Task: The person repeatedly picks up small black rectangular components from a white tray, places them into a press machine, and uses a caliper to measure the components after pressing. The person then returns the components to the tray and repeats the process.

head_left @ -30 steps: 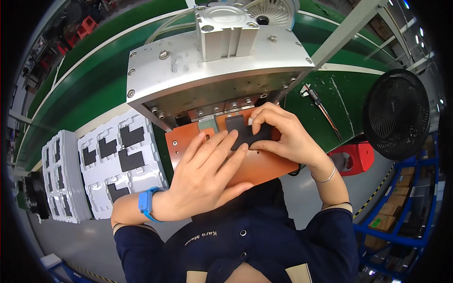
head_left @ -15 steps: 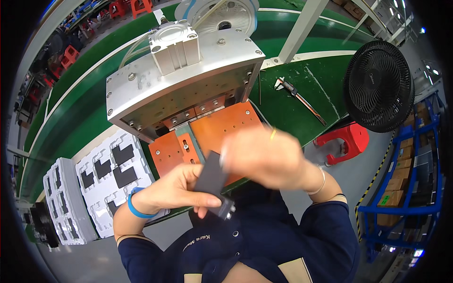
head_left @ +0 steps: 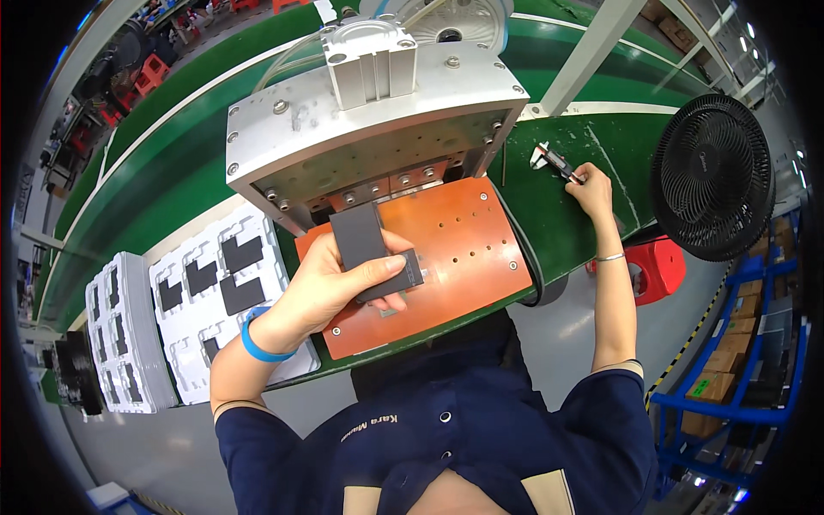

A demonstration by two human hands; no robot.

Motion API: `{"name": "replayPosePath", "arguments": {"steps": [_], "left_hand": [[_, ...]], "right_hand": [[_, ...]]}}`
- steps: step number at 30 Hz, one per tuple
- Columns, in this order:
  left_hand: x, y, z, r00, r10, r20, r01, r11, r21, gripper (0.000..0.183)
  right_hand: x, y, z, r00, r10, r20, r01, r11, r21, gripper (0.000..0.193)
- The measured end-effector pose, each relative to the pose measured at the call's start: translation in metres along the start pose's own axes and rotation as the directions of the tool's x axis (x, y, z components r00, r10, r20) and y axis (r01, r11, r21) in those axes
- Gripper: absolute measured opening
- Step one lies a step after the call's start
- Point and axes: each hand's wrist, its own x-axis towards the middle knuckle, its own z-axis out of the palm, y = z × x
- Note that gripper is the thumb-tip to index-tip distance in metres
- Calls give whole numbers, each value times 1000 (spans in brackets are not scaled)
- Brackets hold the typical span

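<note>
My left hand (head_left: pixel 319 285) is closed round a flat black L-shaped piece (head_left: pixel 357 239), its thumb lying across the lower leg. The piece is held above the orange plate (head_left: pixel 468 257) of a metal press (head_left: pixel 300 142), and a small light tab shows at its right end. Out to the right, my right hand (head_left: pixel 592 193) has its fingers closed on the lower part of a digital caliper (head_left: pixel 555 161). The caliper lies on the green bench top, and my fingers hide its far end.
White moulded trays (head_left: pixel 184 330) with several black L-shaped pieces stand left of the press, beside a stack of similar trays (head_left: pixel 142 365). A black fan (head_left: pixel 714 176) is at the right, above a red stool (head_left: pixel 657 270). Blue shelving (head_left: pixel 730 408) holds cartons. A dark cable (head_left: pixel 534 266) runs beside the plate.
My right hand has left the black piece and moved right onto the caliper. My left hand still holds the piece, now turned and over the plate. The view has shifted.
</note>
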Motion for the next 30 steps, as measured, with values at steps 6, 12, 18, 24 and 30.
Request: {"name": "replayPosePath", "arguments": {"steps": [6,12,18,24,30], "left_hand": [[1,-1,-3,1000,-14,13,14,1000,3,25],[0,6,0,997,-70,-22,71,997,31,18],[1,2,-10,996,-55,65,52,997,59,25],[0,3,-11,995,-77,63,74,996,54,25],[1,1,-11,996,-61,60,59,997,40,23]], "right_hand": [[-52,-45,-38,984,-45,-173,119,887,446,49],[-112,-172,-108,895,-412,-169,426,679,598,47],[-117,-217,-102,692,-685,-229,683,519,514,47],[-116,-216,-97,669,-704,-239,712,515,476,47],[-117,-218,-92,683,-682,-261,703,517,488,47]]}}
